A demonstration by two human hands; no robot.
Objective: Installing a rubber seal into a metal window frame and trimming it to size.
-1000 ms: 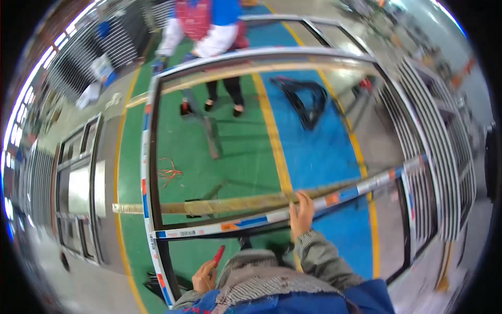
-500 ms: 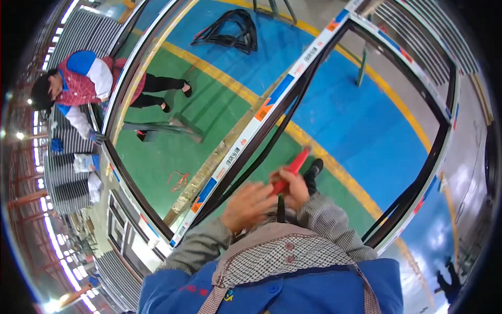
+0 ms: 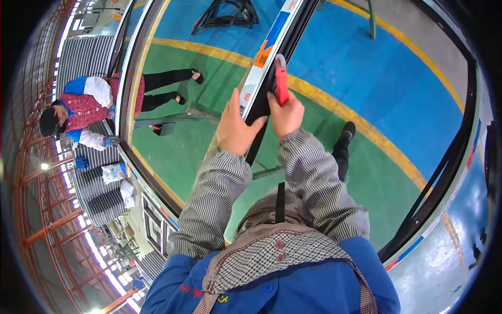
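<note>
My right hand is closed around a red-handled tool with a curved grey metal tip. It holds the tool upright along the right side of a white-and-black frame bar. My left hand straddles the same bar, fingers on its left side and thumb spread over to the dark strip on the right. Its palm covers part of the bar. Both hands sit close together, and the strip passes between them.
The large frame's outer rail curves along the right, with loose black strips hanging beside it. A co-worker stands beyond the left rail. Coiled black strips lie on the blue floor. A green stand leg rises at the top.
Both hands have moved forward from near my body to the middle bar. My left hand now takes hold of the bar, and the red-handled tool has turned upright beside it.
</note>
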